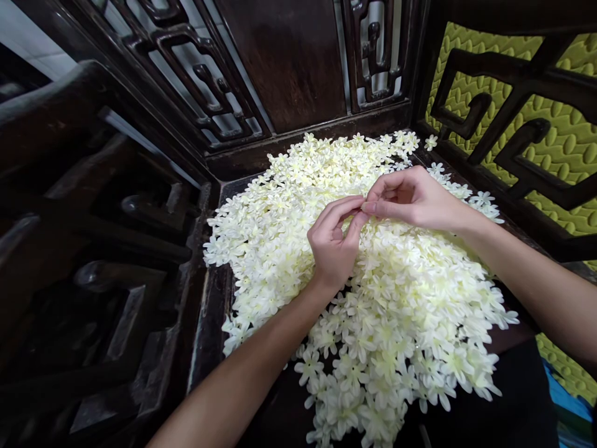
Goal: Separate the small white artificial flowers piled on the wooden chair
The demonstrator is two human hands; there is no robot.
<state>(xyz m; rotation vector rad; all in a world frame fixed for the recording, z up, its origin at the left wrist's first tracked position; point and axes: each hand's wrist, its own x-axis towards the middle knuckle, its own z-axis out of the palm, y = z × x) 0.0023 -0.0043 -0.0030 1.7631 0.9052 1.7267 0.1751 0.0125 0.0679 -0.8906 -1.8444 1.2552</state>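
A big heap of small white fabric flowers (396,298) covers the seat of a dark carved wooden chair (209,311). Both hands hover over the middle of the heap with their fingertips meeting. My left hand (333,239) has thumb and fingers curled together. My right hand (413,199) pinches toward it from the right. Whatever sits between the fingertips is too small to make out; it may be a single flower.
The chair's carved back (289,62) and side rails (513,124) fence the heap at the rear and right. A green padded wall (569,143) shows behind the right rail. More dark wooden furniture (84,249) stands at left.
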